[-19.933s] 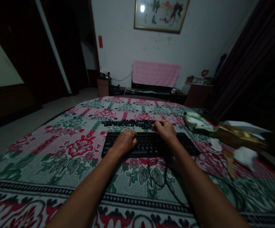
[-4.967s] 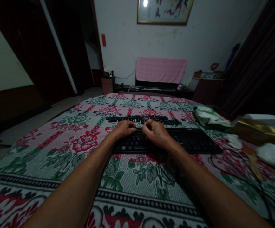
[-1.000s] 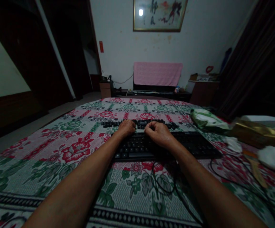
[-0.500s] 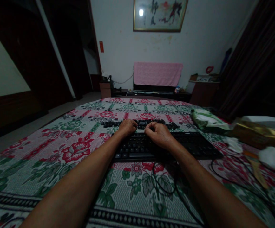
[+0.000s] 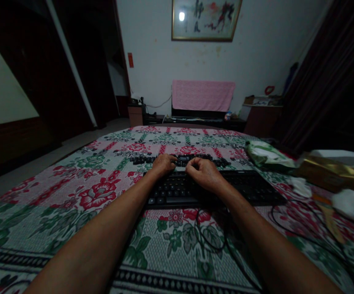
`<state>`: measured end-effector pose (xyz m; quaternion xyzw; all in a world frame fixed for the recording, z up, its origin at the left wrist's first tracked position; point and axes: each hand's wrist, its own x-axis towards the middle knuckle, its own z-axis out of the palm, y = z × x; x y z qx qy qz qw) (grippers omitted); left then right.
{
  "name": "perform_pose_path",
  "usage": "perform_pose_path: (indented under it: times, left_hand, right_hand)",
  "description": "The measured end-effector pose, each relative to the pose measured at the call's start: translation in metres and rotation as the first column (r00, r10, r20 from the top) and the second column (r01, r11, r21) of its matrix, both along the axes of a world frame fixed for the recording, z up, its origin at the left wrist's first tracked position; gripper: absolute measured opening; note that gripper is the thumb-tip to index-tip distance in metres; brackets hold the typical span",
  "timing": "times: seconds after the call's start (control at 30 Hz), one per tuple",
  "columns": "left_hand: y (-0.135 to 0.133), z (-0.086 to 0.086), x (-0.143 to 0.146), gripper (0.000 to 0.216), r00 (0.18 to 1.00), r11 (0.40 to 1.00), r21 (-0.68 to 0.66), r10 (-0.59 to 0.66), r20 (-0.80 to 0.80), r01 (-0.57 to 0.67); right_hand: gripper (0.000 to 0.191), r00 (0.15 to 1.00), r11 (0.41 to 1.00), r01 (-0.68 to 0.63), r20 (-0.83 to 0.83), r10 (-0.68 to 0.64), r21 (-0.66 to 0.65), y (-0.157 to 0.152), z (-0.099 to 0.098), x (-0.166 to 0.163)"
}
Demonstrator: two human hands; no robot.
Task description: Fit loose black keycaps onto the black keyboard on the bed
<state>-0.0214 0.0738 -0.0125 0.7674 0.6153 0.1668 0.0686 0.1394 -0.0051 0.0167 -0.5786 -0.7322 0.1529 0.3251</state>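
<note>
A black keyboard (image 5: pixel 250 188) lies on a floral bedspread (image 5: pixel 97 192). Just behind it runs a row of loose black keycaps (image 5: pixel 140 160). My left hand (image 5: pixel 163 164) rests at the keyboard's far edge beside that row, with its fingers curled under. My right hand (image 5: pixel 204 174) sits close to its right over the top key rows, fingers bent in and pinched. In the dim light I cannot make out what either hand's fingertips hold.
The keyboard's black cable (image 5: pixel 213 237) loops on the spread near my right forearm. A green-white packet (image 5: pixel 267 154), a gold packet (image 5: pixel 332 174) and a white wad (image 5: pixel 351 204) lie at the right. A pink cloth (image 5: pixel 203 95) covers furniture by the far wall.
Over twenty seconds both hands moved from the middle of the keyboard up to its far edge and drew together. In the last second they barely shift.
</note>
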Motion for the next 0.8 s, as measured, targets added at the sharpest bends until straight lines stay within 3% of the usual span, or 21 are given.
perform_pose_path:
  times: [0.33,0.5,0.8]
  left_hand:
    - [-0.029,0.024,-0.028,0.029,1.0,0.997,-0.07,0.011,0.01,-0.01]
    - [-0.054,0.017,-0.044,0.035,0.999,0.996,-0.077,0.046,-0.004,-0.046]
    - [-0.074,0.0,-0.046,0.036,0.999,1.0,-0.024,0.006,0.032,-0.005]
  right_hand:
    - [0.02,0.999,1.0,0.025,0.047,-0.025,-0.003,-0.002,0.0,-0.003]
    - [0.019,0.997,0.998,0.055,0.056,-0.053,-0.04,-0.001,-0.004,-0.002]
    - [0.012,0.996,0.989,-0.057,0.062,0.066,-0.134,0.012,-0.005,-0.002]
